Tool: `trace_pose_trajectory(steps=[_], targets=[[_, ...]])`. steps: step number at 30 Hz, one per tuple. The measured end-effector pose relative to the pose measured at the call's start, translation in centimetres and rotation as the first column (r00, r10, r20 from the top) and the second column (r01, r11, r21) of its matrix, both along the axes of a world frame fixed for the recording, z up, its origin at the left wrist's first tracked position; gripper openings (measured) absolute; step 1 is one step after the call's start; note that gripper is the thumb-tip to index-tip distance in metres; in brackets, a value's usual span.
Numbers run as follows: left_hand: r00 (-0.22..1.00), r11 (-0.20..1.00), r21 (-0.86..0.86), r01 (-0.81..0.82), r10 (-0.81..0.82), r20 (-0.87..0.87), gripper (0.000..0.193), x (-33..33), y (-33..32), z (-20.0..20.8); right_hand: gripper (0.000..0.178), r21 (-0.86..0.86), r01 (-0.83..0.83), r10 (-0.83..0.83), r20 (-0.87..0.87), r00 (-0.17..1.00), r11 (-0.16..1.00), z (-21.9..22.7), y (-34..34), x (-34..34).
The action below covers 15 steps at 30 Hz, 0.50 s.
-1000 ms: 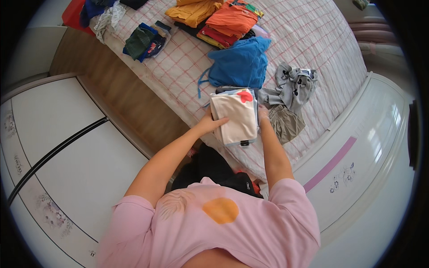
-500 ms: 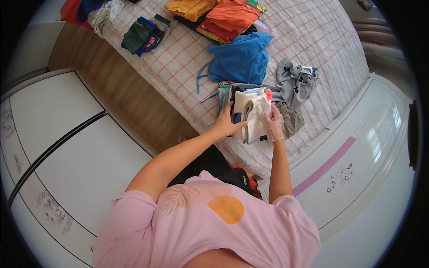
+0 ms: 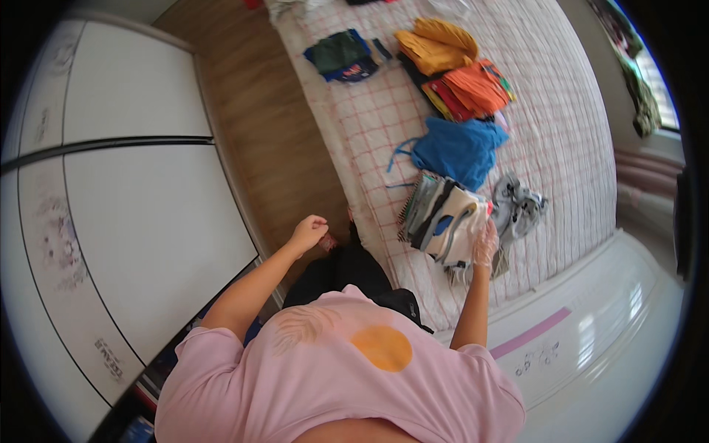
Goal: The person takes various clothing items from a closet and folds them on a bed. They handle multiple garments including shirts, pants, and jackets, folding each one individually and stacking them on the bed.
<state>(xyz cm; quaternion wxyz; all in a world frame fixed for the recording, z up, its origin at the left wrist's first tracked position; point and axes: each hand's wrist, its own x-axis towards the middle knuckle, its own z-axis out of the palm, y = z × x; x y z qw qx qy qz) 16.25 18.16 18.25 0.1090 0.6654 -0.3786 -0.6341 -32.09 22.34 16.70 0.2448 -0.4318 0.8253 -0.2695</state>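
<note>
My right hand [image 3: 484,246], in a clear plastic glove, rests with fingers stretched out against the right side of a row of folded clothes. At that end is a white folded garment [image 3: 464,229]; grey, black and striped pieces [image 3: 427,205] lean to its left. My left hand [image 3: 309,233] hangs over the gap beside the bed, away from the clothes. Its fingers are curled in, and nothing shows in them. A loose grey patterned garment [image 3: 519,207] lies just beyond my right hand. Beige cloth [image 3: 501,263] is partly hidden beside my right wrist.
A blue drawstring garment [image 3: 459,151] lies behind the row on the checked bedspread [image 3: 561,125]. Farther back are orange [image 3: 480,87] and yellow [image 3: 436,48] clothes, and a dark green pile [image 3: 338,53]. A white cabinet [image 3: 148,214] stands left, a white glossy headboard-like panel [image 3: 583,325] right.
My left hand has let go of the white folded garment and moved left, off the bed. My right hand stays at the row's side. The view has turned toward the left.
</note>
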Motion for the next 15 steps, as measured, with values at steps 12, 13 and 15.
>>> trace_pose_trajectory(steps=[12,13,15], targets=[[0.557,0.555,0.052,-0.830,0.830,0.030,0.018,16.9,24.1,4.9,0.032,-0.191,-0.424,0.342,-0.351,0.872,0.885,10.6,-13.4,18.0],[0.482,0.481,0.066,-0.874,0.876,-0.001,0.017,16.5,26.6,4.6,0.033,-0.059,-0.523,0.497,-0.235,0.835,0.850,12.8,-15.1,22.1],[0.398,0.397,-0.017,-0.918,0.916,-0.054,0.015,16.1,29.3,5.1,0.031,0.148,-0.735,0.750,-0.133,0.648,0.662,13.9,-17.1,28.4]])
